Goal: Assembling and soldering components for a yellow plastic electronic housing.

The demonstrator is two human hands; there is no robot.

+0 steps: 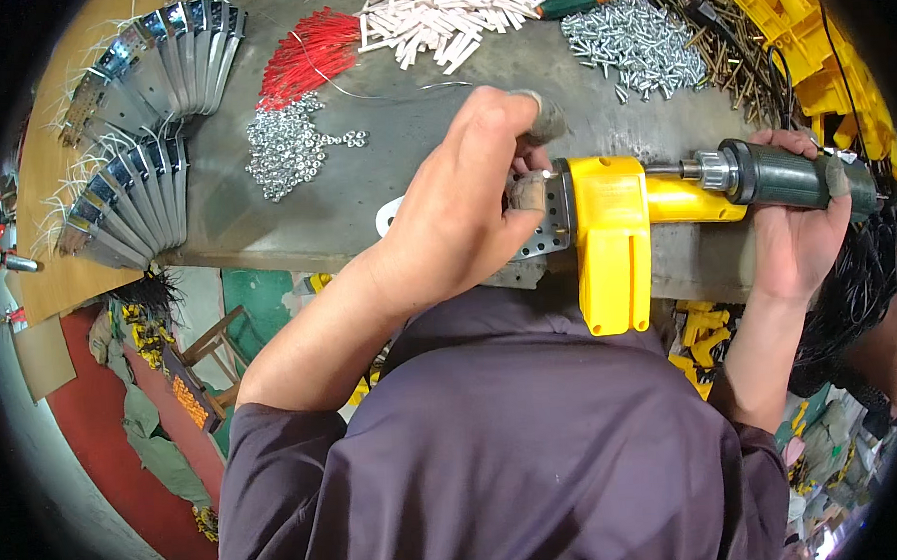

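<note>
My left hand (pixel 456 215) clamps a perforated metal bracket (pixel 542 238) against the yellow part (pixel 612 238) at the table (pixel 422 131) edge, hiding most of the bracket. My right hand (pixel 802 230) grips the green driver (pixel 794 177); its tip is hidden inside the part.

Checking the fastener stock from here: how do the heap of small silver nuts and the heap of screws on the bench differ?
The nuts are small ring-shaped pieces; the screws are longer, with shafts and heads. The nuts lie at the left, below the red wires; the screws lie at the far right, above the screwdriver in the right hand. The screws make the bigger heap. Both are loose silver metal on the bench.
</note>
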